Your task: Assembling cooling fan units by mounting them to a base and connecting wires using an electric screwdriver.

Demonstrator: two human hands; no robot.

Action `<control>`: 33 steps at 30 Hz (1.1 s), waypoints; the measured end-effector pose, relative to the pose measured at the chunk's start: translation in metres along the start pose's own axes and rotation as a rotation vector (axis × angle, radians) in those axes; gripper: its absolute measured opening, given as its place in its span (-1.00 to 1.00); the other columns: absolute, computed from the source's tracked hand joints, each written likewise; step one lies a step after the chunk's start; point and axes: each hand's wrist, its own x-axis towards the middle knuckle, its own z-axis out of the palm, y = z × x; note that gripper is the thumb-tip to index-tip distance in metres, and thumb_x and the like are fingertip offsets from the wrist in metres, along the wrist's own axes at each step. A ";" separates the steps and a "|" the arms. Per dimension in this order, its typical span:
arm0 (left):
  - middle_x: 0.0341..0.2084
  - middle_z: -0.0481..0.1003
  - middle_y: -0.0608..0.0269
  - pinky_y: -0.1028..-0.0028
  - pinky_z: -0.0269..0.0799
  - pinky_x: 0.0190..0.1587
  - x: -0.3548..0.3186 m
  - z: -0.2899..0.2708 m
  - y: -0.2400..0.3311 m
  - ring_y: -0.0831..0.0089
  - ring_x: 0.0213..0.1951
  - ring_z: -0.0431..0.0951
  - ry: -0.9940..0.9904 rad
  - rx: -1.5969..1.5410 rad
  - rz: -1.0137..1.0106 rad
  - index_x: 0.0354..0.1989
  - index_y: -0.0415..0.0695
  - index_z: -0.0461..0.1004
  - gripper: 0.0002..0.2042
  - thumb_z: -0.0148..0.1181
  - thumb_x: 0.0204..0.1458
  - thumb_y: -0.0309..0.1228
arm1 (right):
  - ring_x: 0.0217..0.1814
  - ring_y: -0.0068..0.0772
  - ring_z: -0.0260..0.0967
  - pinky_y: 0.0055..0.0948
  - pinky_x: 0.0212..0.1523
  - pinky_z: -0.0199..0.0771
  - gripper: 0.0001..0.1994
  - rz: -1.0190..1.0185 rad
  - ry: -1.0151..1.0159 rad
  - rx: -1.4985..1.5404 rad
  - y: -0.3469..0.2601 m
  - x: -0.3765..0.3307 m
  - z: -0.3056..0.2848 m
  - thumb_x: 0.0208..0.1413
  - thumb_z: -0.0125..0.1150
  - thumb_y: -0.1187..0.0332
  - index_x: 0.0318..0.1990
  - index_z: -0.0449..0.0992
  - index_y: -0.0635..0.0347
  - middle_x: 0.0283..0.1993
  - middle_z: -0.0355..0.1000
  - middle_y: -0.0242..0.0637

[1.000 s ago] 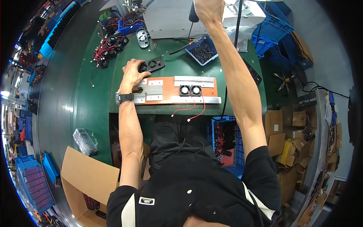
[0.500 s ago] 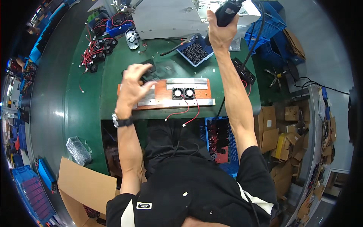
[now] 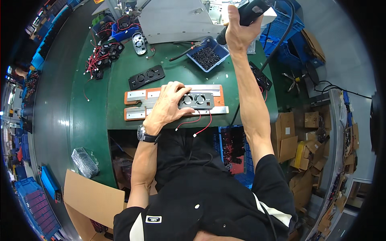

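Note:
My left hand (image 3: 168, 103) grips the left end of a black fan cover plate (image 3: 206, 101), thumb at its near edge and fingers at its far edge. The plate lies over two small fans in a wooden fixture (image 3: 126, 113) with silver metal strips. Two red wire leads (image 3: 210, 120) with white plugs run from the fans past the fixture's near edge. My right hand (image 3: 240, 34) is wrapped round a black corded power screwdriver (image 3: 252, 11), raised at the far right beside a blue bin (image 3: 220, 62) of small black screws (image 3: 206, 56).
A second black cover plate (image 3: 147, 77) lies behind the fixture. Pliers (image 3: 196, 45) rest against the bin. Several fans with red wires (image 3: 98, 60) are heaped at the far left. More black parts (image 3: 260, 76) lie right of my right forearm. A cardboard box (image 3: 94, 197) stands at lower left.
My left hand has moved right and nearer, bringing a black cover plate onto the two fans, which were uncovered before. My right hand with the screwdriver has shifted slightly right.

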 end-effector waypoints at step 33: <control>-0.36 0.67 0.02 0.47 0.67 -0.37 0.004 0.016 0.026 0.36 -0.42 0.71 0.501 -1.297 -0.174 -0.15 -0.34 0.63 -0.86 0.22 0.28 -0.51 | -0.37 -0.48 0.36 -0.47 -0.44 0.43 -0.43 0.531 0.079 0.589 -0.143 0.005 -0.031 0.30 0.33 0.08 0.31 0.30 0.15 -0.30 0.36 -0.35</control>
